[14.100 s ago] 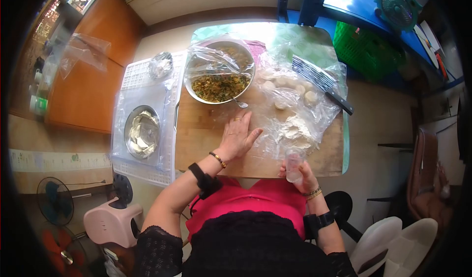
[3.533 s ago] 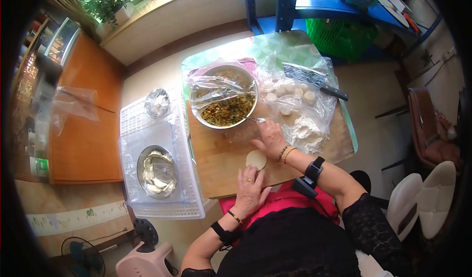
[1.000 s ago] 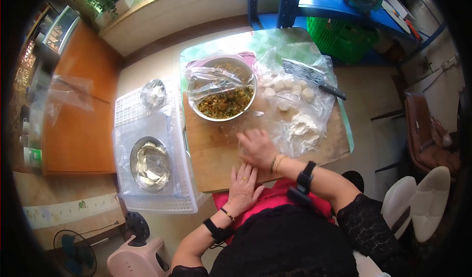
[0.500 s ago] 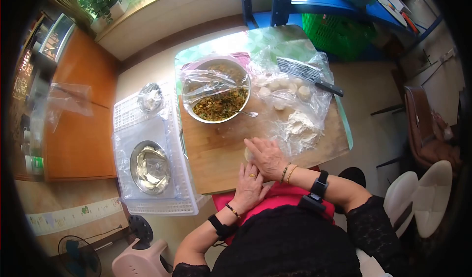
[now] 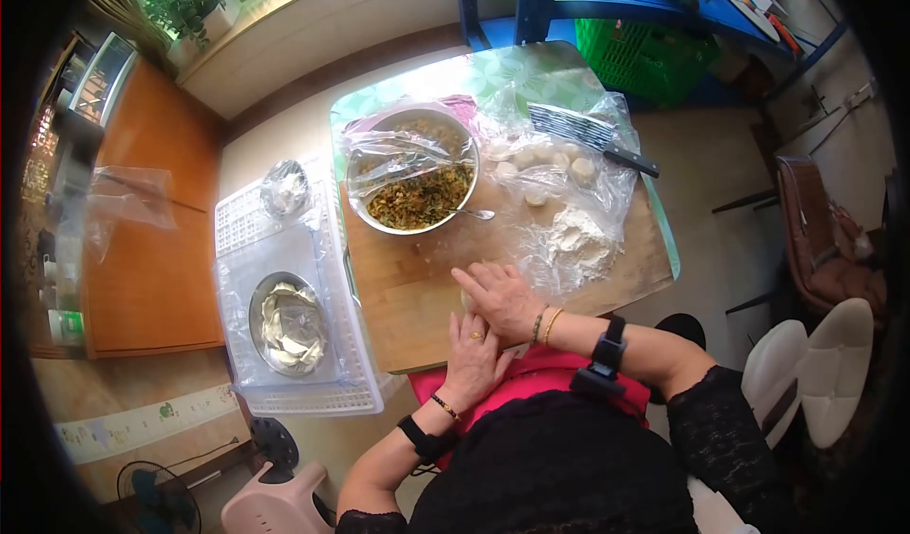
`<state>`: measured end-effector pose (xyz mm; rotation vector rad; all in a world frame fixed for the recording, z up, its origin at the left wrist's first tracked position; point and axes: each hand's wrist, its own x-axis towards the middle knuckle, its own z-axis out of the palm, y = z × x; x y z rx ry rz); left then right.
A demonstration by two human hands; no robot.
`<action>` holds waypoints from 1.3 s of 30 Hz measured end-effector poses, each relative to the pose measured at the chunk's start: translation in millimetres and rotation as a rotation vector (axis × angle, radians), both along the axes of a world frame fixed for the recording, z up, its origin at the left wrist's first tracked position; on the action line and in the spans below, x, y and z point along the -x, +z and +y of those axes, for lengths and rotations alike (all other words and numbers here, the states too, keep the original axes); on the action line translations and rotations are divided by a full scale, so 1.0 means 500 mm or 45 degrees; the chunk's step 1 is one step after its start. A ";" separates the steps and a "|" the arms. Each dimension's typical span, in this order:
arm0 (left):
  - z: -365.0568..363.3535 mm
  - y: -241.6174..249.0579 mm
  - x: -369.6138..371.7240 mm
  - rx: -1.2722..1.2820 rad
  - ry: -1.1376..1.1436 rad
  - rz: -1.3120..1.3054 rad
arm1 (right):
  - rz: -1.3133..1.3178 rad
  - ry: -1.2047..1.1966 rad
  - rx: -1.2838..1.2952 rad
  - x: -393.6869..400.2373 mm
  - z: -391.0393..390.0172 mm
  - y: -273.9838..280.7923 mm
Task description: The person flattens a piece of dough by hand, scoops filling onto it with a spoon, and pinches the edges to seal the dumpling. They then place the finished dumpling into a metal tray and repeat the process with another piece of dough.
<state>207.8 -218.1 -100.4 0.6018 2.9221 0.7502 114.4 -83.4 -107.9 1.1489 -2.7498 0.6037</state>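
At the near edge of the wooden board [image 5: 398, 297], my two hands meet around a small pale round of dough [image 5: 465, 300], mostly covered by fingers. My right hand [image 5: 504, 302] curves over it from the right, fingers pointing left. Just below, my left hand [image 5: 472, 359] has its fingertips against the dough and against the right hand. A pile of white flour [image 5: 580, 242] lies on plastic film [image 5: 611, 207] to the right. Several dough pieces [image 5: 550, 162] sit on the board, some under the film. Further back, a large bowl of chopped filling [image 5: 417, 200] holds a spoon [image 5: 476, 214].
A cleaver [image 5: 578, 131] rests on the film at the back right. Left of the board, a white plastic rack [image 5: 313, 403] bears a steel bowl of folded dough pieces [image 5: 289, 330] and a small plastic-covered bowl [image 5: 284, 188]. A chair [image 5: 834, 373] stands at right, a pink stool [image 5: 275, 501] lower left.
Both hands have shifted slightly left together with the dough between them. The whole view has also moved a little; the other things on the board stay in place.
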 end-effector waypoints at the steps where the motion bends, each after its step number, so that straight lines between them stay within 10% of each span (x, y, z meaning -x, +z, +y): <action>1: -0.002 -0.005 -0.005 0.002 0.001 0.019 | 0.112 -0.032 0.008 0.008 -0.003 -0.014; 12: -0.012 0.004 0.041 -0.015 0.017 0.053 | -0.302 -0.419 0.479 0.111 0.050 -0.026; 35: -0.005 -0.006 0.001 0.015 -0.043 0.031 | 0.135 -0.017 0.002 0.010 0.001 -0.011; 39: -0.016 -0.003 0.001 0.030 0.016 0.017 | -0.260 -0.327 -0.078 0.101 -0.012 0.024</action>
